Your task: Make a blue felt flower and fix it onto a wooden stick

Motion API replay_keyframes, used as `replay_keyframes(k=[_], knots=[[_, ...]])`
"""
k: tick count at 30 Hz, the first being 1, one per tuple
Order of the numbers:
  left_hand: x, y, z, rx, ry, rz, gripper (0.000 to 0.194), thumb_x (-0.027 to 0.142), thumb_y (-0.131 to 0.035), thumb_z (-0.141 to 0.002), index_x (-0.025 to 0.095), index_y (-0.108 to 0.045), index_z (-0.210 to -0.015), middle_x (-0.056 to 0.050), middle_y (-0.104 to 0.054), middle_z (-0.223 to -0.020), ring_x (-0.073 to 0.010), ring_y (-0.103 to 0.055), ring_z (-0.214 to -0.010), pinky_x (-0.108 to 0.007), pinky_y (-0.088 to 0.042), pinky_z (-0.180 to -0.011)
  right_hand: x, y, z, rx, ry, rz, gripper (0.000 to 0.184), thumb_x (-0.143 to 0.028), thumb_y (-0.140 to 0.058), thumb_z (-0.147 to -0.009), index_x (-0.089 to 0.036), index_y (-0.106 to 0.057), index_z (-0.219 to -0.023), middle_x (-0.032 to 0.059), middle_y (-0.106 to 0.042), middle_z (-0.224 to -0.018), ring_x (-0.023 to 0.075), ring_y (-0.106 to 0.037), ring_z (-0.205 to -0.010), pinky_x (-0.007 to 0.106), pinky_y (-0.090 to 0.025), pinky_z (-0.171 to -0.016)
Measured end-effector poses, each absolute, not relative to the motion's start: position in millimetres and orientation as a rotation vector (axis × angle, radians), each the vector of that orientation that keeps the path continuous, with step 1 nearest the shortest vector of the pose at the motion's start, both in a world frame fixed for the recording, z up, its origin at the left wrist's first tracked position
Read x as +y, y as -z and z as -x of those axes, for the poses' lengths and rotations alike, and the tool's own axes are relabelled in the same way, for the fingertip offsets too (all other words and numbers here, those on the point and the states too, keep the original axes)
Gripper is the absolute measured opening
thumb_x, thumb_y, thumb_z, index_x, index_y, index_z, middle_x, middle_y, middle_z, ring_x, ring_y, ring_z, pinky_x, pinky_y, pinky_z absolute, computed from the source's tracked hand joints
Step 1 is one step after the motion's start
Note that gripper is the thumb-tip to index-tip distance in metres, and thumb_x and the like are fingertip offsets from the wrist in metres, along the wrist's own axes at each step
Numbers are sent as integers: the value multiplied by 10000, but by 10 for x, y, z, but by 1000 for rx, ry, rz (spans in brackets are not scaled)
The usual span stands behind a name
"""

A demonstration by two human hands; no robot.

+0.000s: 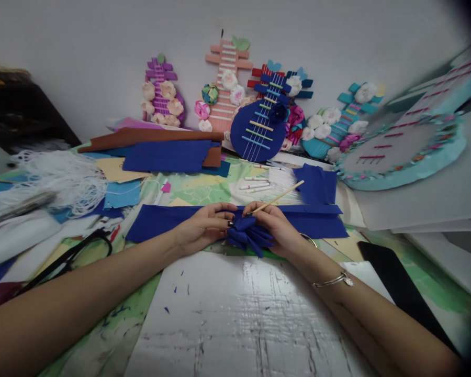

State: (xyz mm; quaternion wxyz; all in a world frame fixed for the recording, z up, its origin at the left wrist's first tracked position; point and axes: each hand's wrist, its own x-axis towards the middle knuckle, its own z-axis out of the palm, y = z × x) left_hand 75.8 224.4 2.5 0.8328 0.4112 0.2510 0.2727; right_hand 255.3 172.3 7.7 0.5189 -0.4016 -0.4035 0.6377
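Note:
My left hand (204, 228) and my right hand (275, 228) meet at the table's middle over a bunched dark blue felt flower (245, 236). Both hands pinch its folded petals. The right hand also holds a thin wooden stick (280, 196) that slants up to the right. Under the hands lies a long dark blue felt strip (157, 222), stretching left and right. A silver bracelet (333, 280) sits on my right wrist.
Black scissors (68, 256) lie at the left. A white board (239, 314) is in front of me, a black phone-like slab (396, 283) at the right. Felt sheets (165, 154), white string (63, 178) and decorated felt guitars (259, 125) line the back wall.

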Motion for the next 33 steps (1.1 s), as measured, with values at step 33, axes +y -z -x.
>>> replay_keyframes(k=[33], knots=[[2342,77,-740,343,-449,-967,302,-13,-700,-573,124,-518,-771,14,-525,-765,-66,-536,-631,-191,-428,-575,1689,-98,-2508,-1155,-1478,982,95,-145,-576,-649,-157,-619,-733,0,-606,-681,109,-542,-631,232,-400,-583]])
